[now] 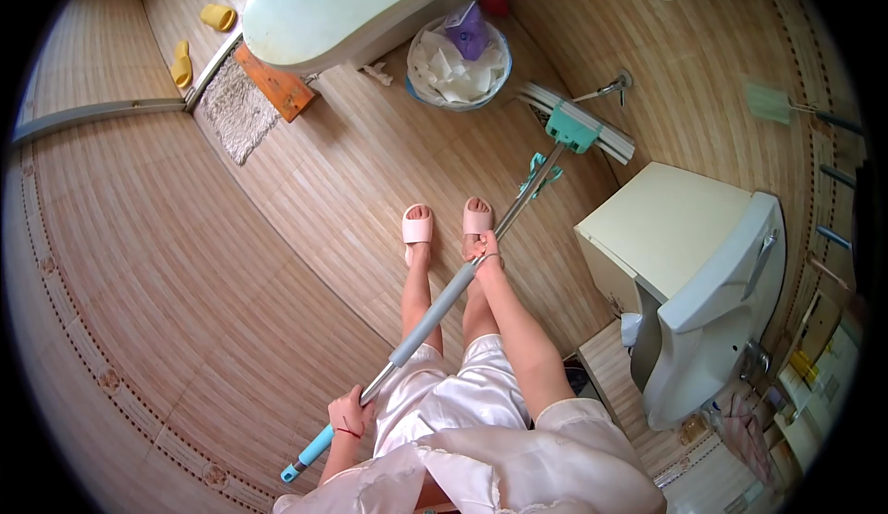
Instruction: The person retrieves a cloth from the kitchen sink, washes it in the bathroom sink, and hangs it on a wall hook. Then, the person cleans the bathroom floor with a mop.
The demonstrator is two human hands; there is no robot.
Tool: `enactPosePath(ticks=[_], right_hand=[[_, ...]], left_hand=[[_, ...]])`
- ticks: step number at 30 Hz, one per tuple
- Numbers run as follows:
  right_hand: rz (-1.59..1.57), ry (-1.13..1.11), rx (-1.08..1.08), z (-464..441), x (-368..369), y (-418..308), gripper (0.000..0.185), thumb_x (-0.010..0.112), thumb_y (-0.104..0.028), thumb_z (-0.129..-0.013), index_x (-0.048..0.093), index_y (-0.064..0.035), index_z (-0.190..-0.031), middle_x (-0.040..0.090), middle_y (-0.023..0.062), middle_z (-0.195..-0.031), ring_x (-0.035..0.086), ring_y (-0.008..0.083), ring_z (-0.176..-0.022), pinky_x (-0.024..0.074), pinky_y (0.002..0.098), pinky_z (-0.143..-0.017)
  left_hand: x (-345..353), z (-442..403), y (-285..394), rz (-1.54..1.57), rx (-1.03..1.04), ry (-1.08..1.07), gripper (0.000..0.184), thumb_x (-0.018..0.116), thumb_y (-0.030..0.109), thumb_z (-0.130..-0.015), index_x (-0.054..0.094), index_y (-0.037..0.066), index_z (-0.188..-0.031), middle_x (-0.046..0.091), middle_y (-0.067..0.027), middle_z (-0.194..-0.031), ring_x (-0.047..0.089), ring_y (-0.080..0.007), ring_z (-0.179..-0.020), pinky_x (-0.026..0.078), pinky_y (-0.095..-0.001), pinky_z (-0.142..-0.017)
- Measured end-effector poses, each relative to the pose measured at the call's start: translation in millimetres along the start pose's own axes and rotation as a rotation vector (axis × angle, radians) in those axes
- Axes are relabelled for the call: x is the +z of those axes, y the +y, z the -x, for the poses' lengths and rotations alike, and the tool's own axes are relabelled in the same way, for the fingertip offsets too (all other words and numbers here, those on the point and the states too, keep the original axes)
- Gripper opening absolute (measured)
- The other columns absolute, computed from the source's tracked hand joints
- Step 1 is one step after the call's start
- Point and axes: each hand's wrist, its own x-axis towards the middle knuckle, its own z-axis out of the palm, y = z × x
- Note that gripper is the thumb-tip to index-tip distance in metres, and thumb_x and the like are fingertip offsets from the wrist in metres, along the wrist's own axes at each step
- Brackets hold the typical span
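A sponge mop (444, 303) with a grey and blue handle slants across the view from lower left to upper right. My left hand (350, 412) is closed around the metal pole just above the blue grip. Farther along, my right hand (483, 251) wraps round the pole near the top of the grey sleeve. At the far end, the teal and white mop head (575, 129) is raised or tilted beside the wall; whether it touches the floor I cannot tell. A teal lever (540, 176) sits on the pole below the head.
A lined waste bin (460, 68) full of paper stands left of the mop head, beside the toilet (338, 5). A washbasin (717, 329) and white cabinet (671, 227) are at right. A shaggy mat (236, 111), wooden stool (276, 84) and yellow slippers (218, 18) lie upper left.
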Motion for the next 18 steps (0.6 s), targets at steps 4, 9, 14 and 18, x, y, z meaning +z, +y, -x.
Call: enactPosePath(ticks=[4, 9, 14, 18], right_hand=[[-0.026, 0.043, -0.048, 6.0, 1.8, -9.2, 0.030, 0.056, -0.031, -0.075, 0.033, -0.0215, -0.059, 0.027, -0.0085, -0.041, 0.027, 0.0061, -0.032, 0.0280, 0.0220, -0.036], [0.018, 0.209, -0.084, 12.0, -2.3, -6.2, 0.031, 0.057, -0.033, -0.074, 0.034, -0.0201, -0.059, 0.027, -0.0077, -0.041, 0.029, 0.0082, -0.032, 0.0301, 0.0225, -0.036], [-0.008, 0.462, -0.130, 38.8, -0.1, 1.9, 0.024, 0.060, -0.018, -0.075, 0.040, -0.0147, -0.062, 0.037, -0.0028, -0.042, 0.035, 0.0097, -0.034, 0.0321, 0.0235, -0.033], [0.017, 0.552, -0.112, -0.6, -48.9, 34.7, 0.022, 0.058, -0.015, -0.070, 0.038, -0.0164, -0.061, 0.036, -0.0020, -0.052, 0.039, 0.0140, -0.041, 0.0371, 0.0252, -0.041]], left_hand=[[-8.0, -13.7, -0.2, 0.042, 0.032, -0.039, 0.023, 0.061, 0.032, -0.066, 0.055, 0.011, -0.074, 0.057, -0.0119, -0.059, 0.057, -0.0299, -0.059, 0.045, -0.0391, -0.053], [-22.9, -22.6, -8.4, 0.192, 0.025, -0.274, 0.029, 0.063, 0.036, -0.066, 0.060, 0.008, -0.072, 0.057, -0.0124, -0.058, 0.057, -0.0264, -0.054, 0.045, -0.0356, -0.053], [-40.5, -16.4, -12.1, 0.617, -0.172, -0.754, 0.039, 0.066, 0.040, -0.070, 0.060, 0.002, -0.070, 0.051, -0.0018, -0.052, 0.047, -0.0078, -0.044, 0.037, -0.0224, -0.043], [-37.2, -8.3, -28.4, 0.751, -0.309, -1.003, 0.033, 0.064, 0.034, -0.074, 0.057, 0.004, -0.066, 0.047, 0.0004, -0.050, 0.041, -0.0062, -0.041, 0.030, -0.0212, -0.040]])
